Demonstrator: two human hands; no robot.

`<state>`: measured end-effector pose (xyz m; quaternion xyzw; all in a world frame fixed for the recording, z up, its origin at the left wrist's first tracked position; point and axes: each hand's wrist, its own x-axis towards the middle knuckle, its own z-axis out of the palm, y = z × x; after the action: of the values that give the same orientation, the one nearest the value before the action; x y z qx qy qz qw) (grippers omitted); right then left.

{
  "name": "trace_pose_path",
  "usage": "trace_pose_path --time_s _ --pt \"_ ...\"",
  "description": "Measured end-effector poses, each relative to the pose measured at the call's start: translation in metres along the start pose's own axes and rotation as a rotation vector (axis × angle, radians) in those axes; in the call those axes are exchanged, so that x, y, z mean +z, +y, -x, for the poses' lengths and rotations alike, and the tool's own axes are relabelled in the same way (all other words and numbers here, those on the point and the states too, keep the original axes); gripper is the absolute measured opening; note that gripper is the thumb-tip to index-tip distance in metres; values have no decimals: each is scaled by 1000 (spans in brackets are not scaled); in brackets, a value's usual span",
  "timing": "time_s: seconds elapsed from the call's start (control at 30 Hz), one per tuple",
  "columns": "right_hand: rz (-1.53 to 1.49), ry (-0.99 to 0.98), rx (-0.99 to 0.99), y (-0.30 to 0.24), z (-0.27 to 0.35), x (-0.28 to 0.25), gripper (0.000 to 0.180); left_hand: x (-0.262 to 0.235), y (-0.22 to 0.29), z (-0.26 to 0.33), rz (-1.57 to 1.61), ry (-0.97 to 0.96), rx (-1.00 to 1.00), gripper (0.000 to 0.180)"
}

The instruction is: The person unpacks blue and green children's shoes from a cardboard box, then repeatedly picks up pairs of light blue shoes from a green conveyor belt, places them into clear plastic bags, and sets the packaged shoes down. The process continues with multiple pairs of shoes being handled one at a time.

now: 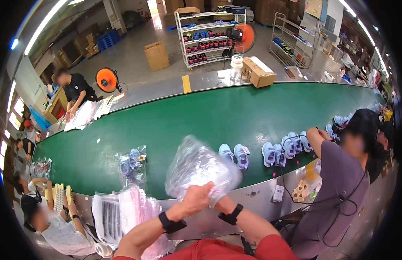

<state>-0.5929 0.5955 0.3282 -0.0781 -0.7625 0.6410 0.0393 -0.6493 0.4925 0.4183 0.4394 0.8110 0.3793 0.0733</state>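
Over green belting [179, 117], a clear bag [196, 162] spreads beyond the left grip [196, 197].

no text can be read, the white tag [278, 193] showing only blurred print

Green conveyor belt [179, 117] with metal far ledge [205, 81], pair of light-blue shoes [241, 157] near the middle, row of similar shoes [289, 148] at right, clear-bagged shoes [133, 159] at left, small white scrap [97, 140], cardboard box [260, 78] and white-lidded jar [236, 69] on the ledge.
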Motion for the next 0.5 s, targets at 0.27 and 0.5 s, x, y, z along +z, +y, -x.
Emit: trace_pose_path --time_s 0.27,0.5 --pt "1054 -242 -432 -63 -3 -8 30 -11 17 -52 155 53 -27 26" --pt "473 -187 -138 -17 -53 23 30 -38 19 19 268 38 -266 11"
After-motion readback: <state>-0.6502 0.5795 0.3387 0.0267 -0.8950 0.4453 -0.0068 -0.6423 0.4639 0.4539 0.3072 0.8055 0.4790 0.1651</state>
